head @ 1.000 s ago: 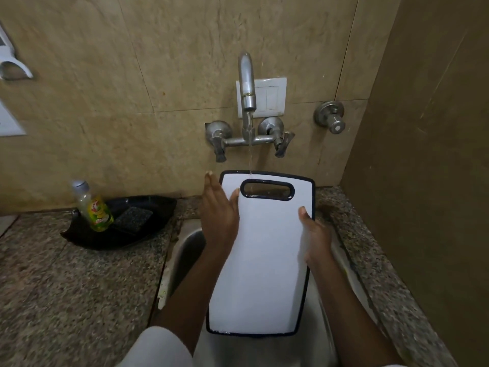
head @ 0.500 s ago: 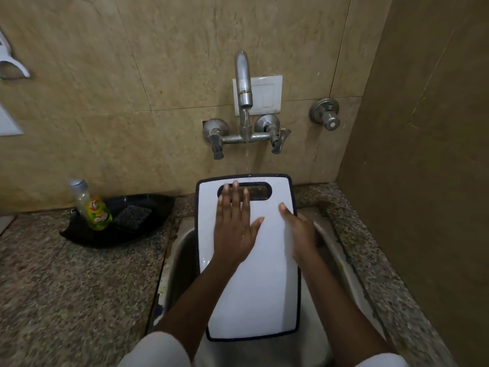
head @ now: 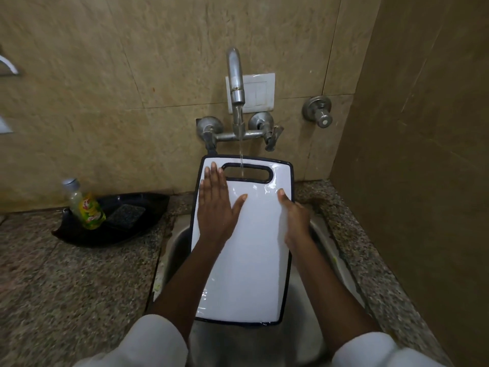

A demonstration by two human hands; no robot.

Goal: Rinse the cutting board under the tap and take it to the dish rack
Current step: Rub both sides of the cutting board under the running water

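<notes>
A white cutting board [head: 251, 260] with a dark rim and a handle slot stands tilted in the steel sink [head: 325, 234], its handle end up under the tap [head: 235, 78]. A thin stream of water [head: 241, 154] falls through the slot. My left hand [head: 215, 207] lies flat on the board's upper left face, fingers together and thumb spread. My right hand [head: 295, 218] grips the board's right edge, thumb on the wet face.
A black tray [head: 79, 231] on the granite counter at the left holds a green-labelled bottle [head: 84, 205] and a dark scrub pad [head: 124, 215]. A brown wall panel [head: 423, 154] closes off the right side. A valve knob [head: 318, 112] sticks out of the tiled wall.
My left hand slid from the board's left edge onto its face, then back toward the upper left. The board shifted left and then back under the stream.
</notes>
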